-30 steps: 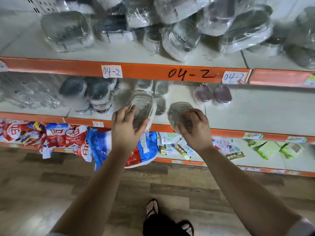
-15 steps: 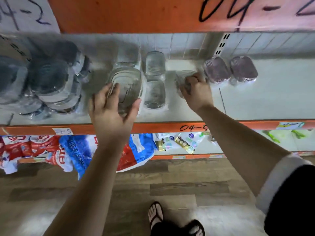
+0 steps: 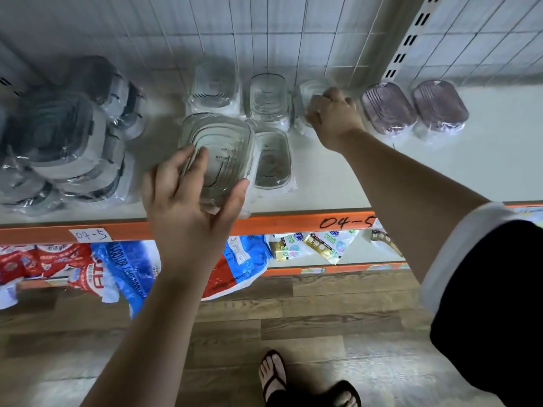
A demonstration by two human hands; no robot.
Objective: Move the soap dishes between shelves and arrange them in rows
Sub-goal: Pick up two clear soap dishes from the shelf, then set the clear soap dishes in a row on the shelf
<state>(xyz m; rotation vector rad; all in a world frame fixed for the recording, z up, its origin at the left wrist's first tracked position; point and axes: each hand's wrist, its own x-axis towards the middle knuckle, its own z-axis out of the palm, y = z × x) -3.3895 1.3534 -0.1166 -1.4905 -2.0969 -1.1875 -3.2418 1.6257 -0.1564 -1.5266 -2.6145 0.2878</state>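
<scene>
The left hand (image 3: 188, 207) has a wide grip: fingers and thumb curl round the near end of a clear, rounded-rectangular plastic soap dish in film wrap (image 3: 219, 154). The dish is over the front of the white shelf (image 3: 440, 171); whether it rests there I cannot tell. The right hand (image 3: 333, 118) has a tight, knuckles-up grip on a second clear wrapped soap dish (image 3: 311, 89) at the back of the shelf, at one o'clock from the first. Three more clear wrapped dishes (image 3: 268, 96) lie between the two hands. At three o'clock from the right hand, two purple ribbed soap dishes (image 3: 388, 108) sit side by side. At nine o'clock from the left hand is a pile of grey-lidded wrapped dishes (image 3: 58, 136).
</scene>
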